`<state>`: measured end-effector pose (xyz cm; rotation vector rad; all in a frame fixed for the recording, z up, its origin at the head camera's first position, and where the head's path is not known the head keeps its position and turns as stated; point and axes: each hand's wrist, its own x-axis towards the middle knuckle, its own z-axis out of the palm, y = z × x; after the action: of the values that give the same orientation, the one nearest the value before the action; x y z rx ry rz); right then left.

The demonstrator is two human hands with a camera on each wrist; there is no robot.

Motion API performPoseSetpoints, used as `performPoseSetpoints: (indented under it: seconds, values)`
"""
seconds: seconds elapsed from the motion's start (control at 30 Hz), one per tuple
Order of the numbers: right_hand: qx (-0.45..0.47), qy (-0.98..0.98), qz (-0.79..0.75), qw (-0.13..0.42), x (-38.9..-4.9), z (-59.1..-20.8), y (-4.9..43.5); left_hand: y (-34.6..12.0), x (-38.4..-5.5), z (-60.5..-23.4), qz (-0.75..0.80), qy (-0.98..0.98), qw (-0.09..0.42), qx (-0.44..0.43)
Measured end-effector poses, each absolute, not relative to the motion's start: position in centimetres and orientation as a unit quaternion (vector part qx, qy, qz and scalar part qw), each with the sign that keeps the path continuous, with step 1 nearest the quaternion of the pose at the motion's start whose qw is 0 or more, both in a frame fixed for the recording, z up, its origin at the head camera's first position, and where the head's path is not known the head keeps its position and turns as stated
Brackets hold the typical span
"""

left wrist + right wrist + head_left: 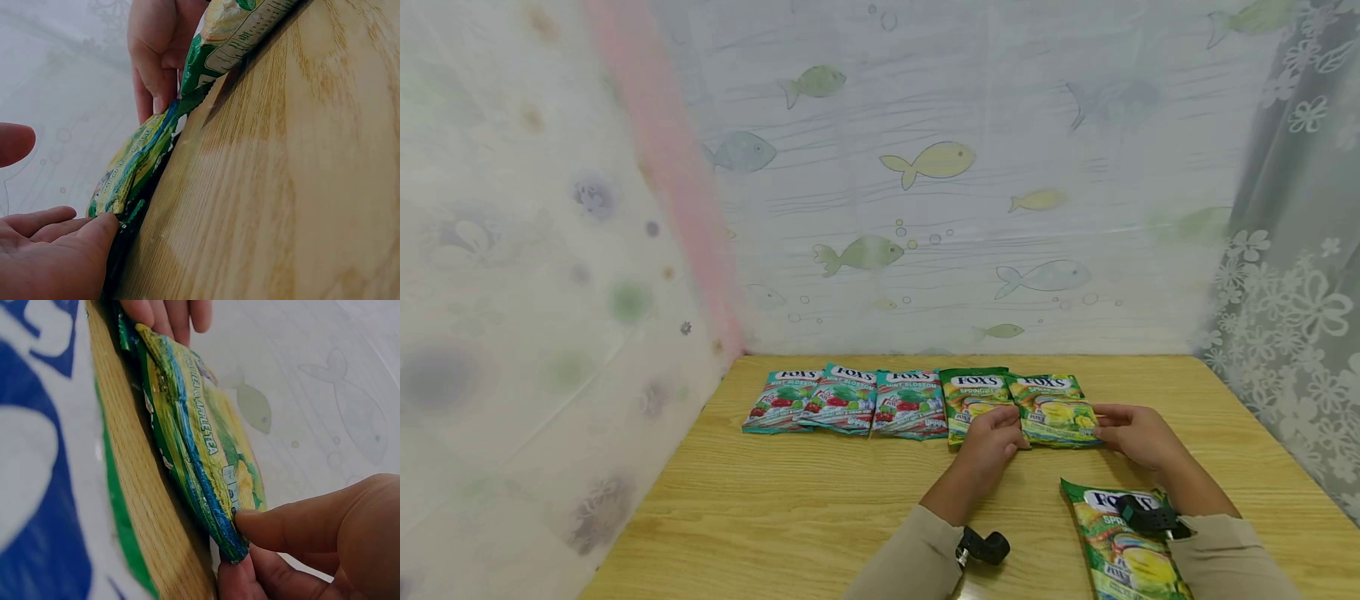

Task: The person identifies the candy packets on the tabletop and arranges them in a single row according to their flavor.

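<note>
A green and yellow Fox's Spring Tea candy bag (pixel 1054 414) lies at the right end of a row on the table. My right hand (pixel 1138 435) pinches its lower right corner, with the thumb (pixel 281 522) on top and fingertips beneath. At the bag's left side, my left hand (pixel 988 446) touches its edge with fairly straight fingers (pixel 53 228). Part of the left hand covers another green candy bag (pixel 977 385) beside it. Under the right wrist lies a third green candy bag (pixel 1120 550), partly hidden by the sleeve and wrist strap.
Left of the green bags, three teal Mint Blossom candy bags (pixel 910 404) continue the row, two of them overlapping. The wooden table (pixel 760 517) meets a fish-patterned curtain (pixel 925 275) at its far edge. A grey floral curtain (pixel 1292 283) hangs to the right.
</note>
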<state>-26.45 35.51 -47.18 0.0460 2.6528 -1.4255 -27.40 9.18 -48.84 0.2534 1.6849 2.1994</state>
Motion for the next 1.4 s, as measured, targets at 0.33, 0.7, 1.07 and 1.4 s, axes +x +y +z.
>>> performPoseSetpoints:
  seconds: [0.33,0.7,1.07,1.4]
  values:
    - [0.01,0.88,-0.469,0.069,-26.31,-47.08,35.57,9.14,-27.54,-48.96,0.786,0.587,0.179,0.08]
    - [0.009,0.873,-0.482,0.076,-26.34,-47.19,35.68,8.99,-27.57,-48.82,0.789,0.583,0.177,0.076]
    - [-0.001,0.877,-0.475,0.073,-26.19,-47.08,35.63,8.7,-27.52,-48.72,0.8,0.563,0.189,0.085]
    - [-0.001,0.881,-0.469,0.068,-26.22,-47.37,35.65,8.71,-27.66,-49.03,0.801,0.562,0.186,0.091]
